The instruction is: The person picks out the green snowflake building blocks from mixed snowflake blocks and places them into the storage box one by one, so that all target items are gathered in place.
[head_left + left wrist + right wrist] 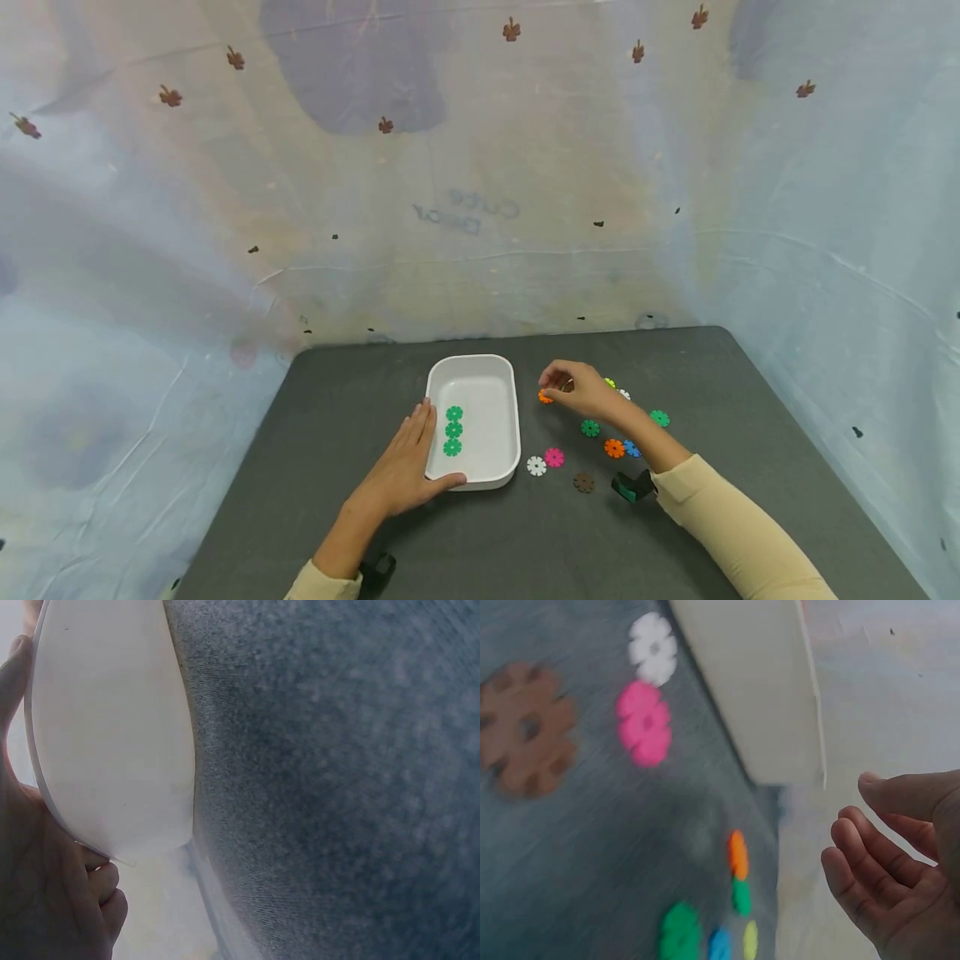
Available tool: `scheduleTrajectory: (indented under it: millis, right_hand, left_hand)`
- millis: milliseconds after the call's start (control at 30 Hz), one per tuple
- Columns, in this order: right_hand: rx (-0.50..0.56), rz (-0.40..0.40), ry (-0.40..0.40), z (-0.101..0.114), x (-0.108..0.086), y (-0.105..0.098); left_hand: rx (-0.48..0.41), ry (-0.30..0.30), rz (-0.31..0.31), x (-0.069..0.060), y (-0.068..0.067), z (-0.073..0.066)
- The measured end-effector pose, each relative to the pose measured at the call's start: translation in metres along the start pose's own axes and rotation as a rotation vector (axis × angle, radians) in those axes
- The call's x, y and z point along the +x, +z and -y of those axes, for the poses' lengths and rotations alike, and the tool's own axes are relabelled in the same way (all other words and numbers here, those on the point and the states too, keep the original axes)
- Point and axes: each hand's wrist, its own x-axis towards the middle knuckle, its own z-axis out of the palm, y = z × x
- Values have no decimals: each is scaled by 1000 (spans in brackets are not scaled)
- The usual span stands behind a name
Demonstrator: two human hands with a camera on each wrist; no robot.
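Observation:
Around the near left corner of a white tray [491,421] lies my left hand [401,467], its straight fingers along the left side and its thumb over the near rim. The left wrist view shows that hand [52,877] touching the tray's outer wall. Inside the tray, several green notched plastic discs [453,430] form a column. My right hand [581,390] is right of the tray, just above an orange notched disc [545,398]. Nothing shows between its loosely bent fingers [870,862] in the right wrist view; thumb and fingertips stand apart.
Loose notched discs lie right of the tray: white [536,466], pink [554,457], brown [583,482], green [590,428], another orange [614,448], blue [632,449] and yellow [610,383]. The dark grey table [360,383] meets a hanging pale sheet [480,283] behind.

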Motion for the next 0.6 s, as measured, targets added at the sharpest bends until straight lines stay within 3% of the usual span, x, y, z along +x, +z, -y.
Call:
scheduleTrajectory:
  millis: [267,600]
  right_hand:
    - [-33,31,77,-22,-34,-7]
    - [-128,68,125,-42,-59,-9]
  left_hand:
    - [0,-2,0,0,0,0]
    - [3,-8,4,1,0,0]
